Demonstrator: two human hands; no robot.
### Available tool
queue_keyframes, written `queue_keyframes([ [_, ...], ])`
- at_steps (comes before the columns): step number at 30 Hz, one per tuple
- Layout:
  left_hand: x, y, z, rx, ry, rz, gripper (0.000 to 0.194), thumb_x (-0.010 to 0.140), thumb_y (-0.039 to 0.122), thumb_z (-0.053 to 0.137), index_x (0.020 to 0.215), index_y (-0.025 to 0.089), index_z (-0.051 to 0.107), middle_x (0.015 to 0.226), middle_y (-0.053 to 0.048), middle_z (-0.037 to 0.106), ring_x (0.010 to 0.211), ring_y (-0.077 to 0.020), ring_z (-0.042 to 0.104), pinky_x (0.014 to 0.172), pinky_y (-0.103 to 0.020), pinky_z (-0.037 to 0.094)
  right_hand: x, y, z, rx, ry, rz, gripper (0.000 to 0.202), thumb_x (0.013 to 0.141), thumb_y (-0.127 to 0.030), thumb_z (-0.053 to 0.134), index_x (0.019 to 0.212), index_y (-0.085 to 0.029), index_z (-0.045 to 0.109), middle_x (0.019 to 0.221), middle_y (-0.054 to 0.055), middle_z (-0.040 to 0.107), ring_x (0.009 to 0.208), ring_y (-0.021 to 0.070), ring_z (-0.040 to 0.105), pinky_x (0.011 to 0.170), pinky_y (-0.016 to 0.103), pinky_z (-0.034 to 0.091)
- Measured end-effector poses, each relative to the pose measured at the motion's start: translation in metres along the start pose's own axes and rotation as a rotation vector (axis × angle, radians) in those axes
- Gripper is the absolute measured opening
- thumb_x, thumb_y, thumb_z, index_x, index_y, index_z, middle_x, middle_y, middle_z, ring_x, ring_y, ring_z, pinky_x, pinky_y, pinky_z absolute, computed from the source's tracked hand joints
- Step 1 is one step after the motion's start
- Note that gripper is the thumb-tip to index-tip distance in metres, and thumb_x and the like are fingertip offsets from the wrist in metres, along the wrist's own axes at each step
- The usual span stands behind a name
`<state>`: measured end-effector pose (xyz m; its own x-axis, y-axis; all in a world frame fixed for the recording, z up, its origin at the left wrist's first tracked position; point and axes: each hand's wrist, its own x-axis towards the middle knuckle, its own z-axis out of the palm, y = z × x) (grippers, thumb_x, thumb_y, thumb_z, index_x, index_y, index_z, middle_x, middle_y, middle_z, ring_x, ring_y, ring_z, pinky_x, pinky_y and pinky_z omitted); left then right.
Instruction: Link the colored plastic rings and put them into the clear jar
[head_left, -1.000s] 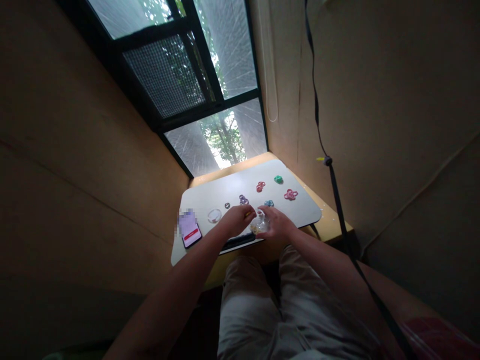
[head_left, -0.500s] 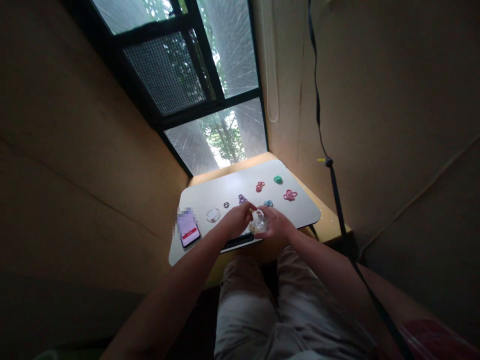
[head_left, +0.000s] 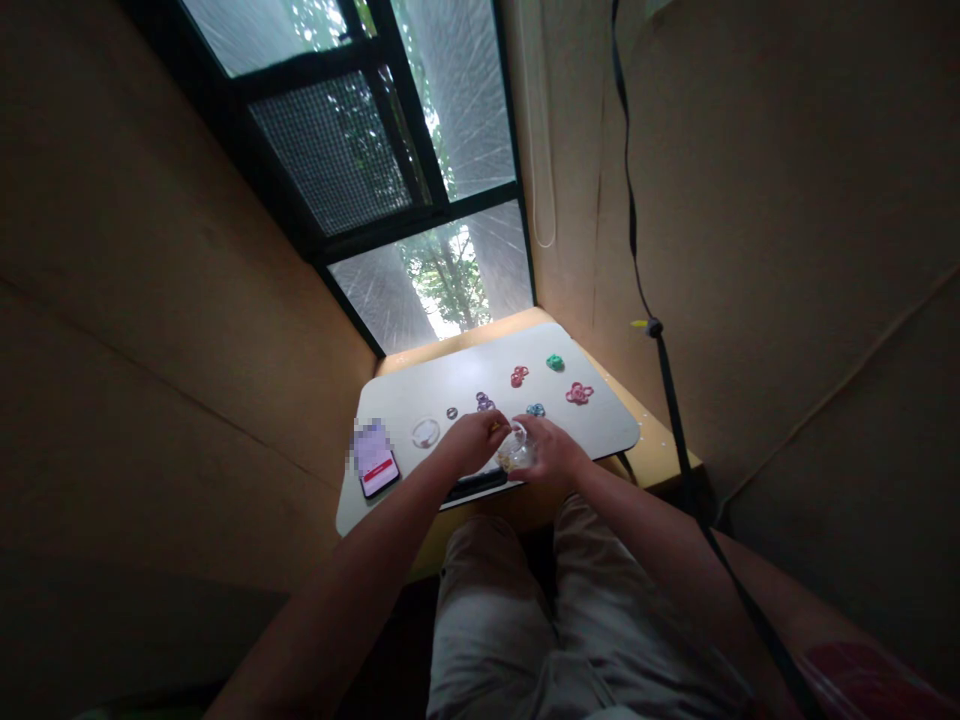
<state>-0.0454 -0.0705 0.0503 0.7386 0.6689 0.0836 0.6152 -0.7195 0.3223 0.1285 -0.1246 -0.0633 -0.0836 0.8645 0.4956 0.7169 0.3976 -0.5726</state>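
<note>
Fingertips of a person's left hand draw close together at the rim of a clear container, though whether they pinch anything is too small to tell, while the right hand curls around the container's side, holding it above the near edge of a white tabletop. Small yellowish bits show inside the container. Just beyond the hands lie a blue cluster and a purple cluster, with a small dark ring and a clear round piece to the left. Farther out sit red, pink and green clusters. A lit phone rests at the far left, below a dark-framed window giving onto trees.
</note>
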Motion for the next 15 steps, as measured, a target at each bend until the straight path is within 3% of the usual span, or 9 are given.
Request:
queue_keyframes([
  [5,-0.0001,0.0000,-0.0004,0.010,-0.026,0.022,0.029,0.090,0.038,0.048,0.090,0.021,0.072,0.084,-0.004,0.072,0.076,-0.0171,0.064,0.068,-0.026,0.045,-0.0001,0.0014,0.0017,-0.014,-0.001,0.005,0.092,0.054,-0.054,0.082,0.129,-0.018,0.044,0.116,0.014,0.060,0.104,0.0309,0.058,0.091,0.046,0.047],
  [12,-0.0020,0.0011,-0.0012,-0.041,-0.029,0.017,0.033,0.093,0.034,0.041,0.110,0.022,0.067,0.108,-0.006,0.071,0.100,-0.0207,0.064,0.087,-0.030,0.046,0.0012,0.0002,0.0002,-0.001,-0.001,-0.016,0.088,0.054,-0.053,0.082,0.126,-0.018,0.046,0.113,0.013,0.061,0.101,0.0298,0.058,0.089,0.045,0.048],
  [15,-0.0023,0.0003,-0.0016,-0.090,0.008,-0.024,0.031,0.092,0.033,0.040,0.107,0.019,0.063,0.101,-0.007,0.070,0.091,-0.0205,0.064,0.081,-0.032,0.047,0.0012,-0.0019,-0.0014,-0.004,-0.002,-0.006,0.090,0.053,-0.053,0.083,0.127,-0.017,0.046,0.114,0.013,0.060,0.101,0.0298,0.058,0.090,0.045,0.047],
])
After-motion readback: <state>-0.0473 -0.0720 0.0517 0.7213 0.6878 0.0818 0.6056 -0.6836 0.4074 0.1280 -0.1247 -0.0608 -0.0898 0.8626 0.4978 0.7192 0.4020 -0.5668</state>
